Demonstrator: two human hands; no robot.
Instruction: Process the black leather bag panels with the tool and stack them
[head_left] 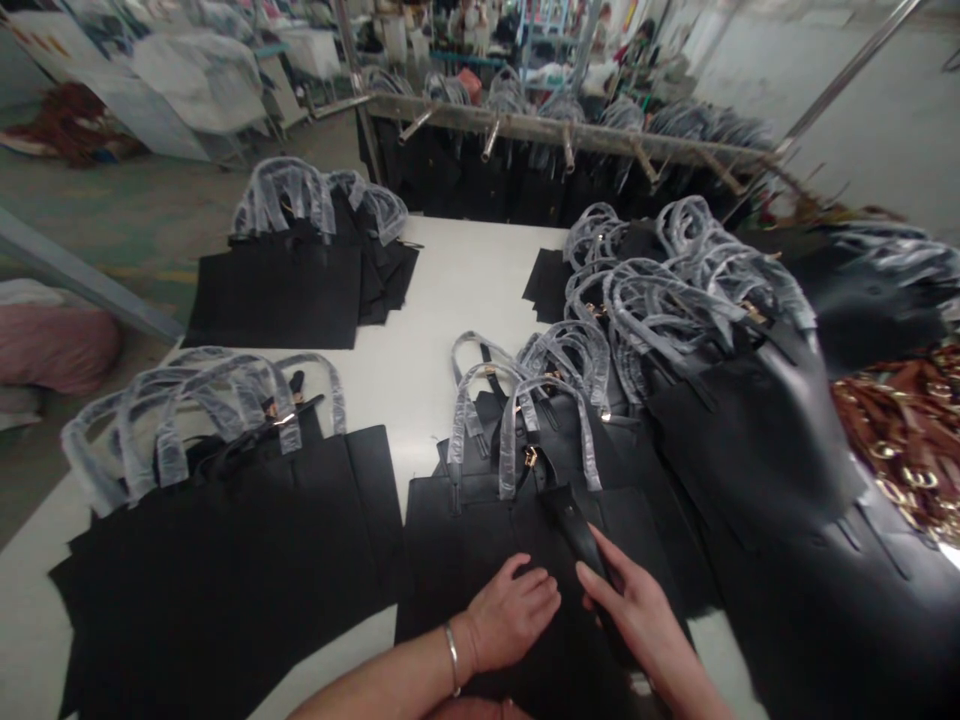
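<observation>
A black bag panel [457,560] with plastic-wrapped handles lies in front of me on the white table. Near its top middle sits a gold buckle [531,458] on a black strap. My right hand [622,590] pinches a black strap [574,530] between thumb and fingers, over the panel's right part. To its left, my left hand [514,610], with a bangle at the wrist, rests on the panel with its fingers bent; whether anything lies under them is hidden.
Black panels with wrapped handles lie in piles at the left [247,550], back left [277,290] and right [757,430]. Brown straps with gold buckles [900,430] lie at the far right. Behind the white table [465,270] stands a metal rack [600,135] with hanging bags.
</observation>
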